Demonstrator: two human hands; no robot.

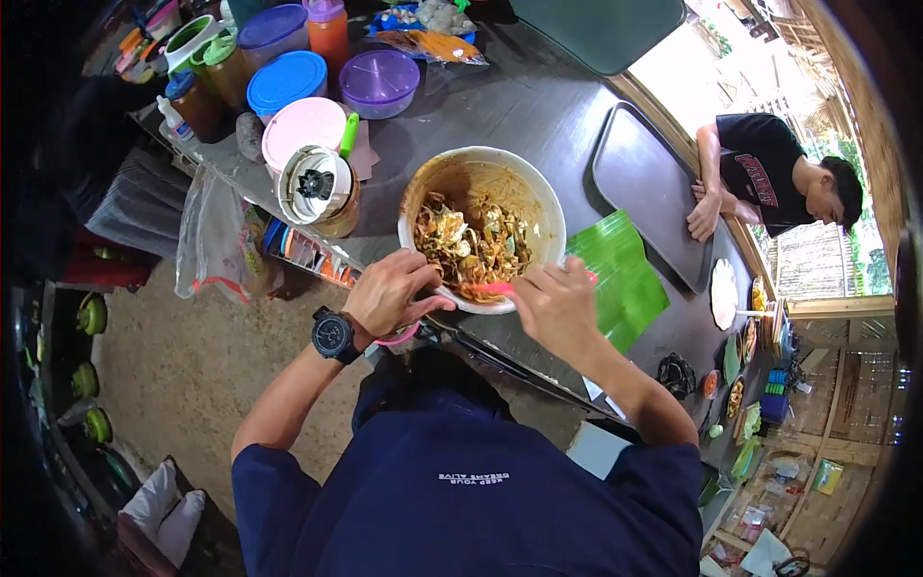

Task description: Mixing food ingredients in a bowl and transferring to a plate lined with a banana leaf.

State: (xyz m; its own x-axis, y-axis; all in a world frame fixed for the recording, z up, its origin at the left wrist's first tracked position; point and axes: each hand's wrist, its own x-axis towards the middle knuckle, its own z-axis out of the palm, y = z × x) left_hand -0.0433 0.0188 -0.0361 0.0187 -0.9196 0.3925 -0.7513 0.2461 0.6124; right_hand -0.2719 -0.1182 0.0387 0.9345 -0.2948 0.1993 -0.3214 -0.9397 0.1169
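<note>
A deep white bowl [549, 209] stands near the counter's edge, its inner wall smeared with brown sauce. Sauce-coated shredded food [469, 241], probably mixed vegetables, fills its bottom. My left hand [393, 292], with a black watch on the wrist, grips the bowl's near left rim. In my right hand [561, 306] is a red-pink utensil [494, 288], perhaps a spoon or spatula; its handle end shows past my fingers. The utensil dips into the food at the near side, where its head cannot be made out. A piece of banana leaf [620, 278] lies right of the bowl.
A blender jar part [315, 189] and lidded tubs, including a blue-lidded one [287, 78], stand to the left. A dark tray [649, 180] lies on the right, where a person [768, 173] leans on the counter. Plates of food [735, 397] sit farther along. A plastic bag [216, 238] hangs at the left edge.
</note>
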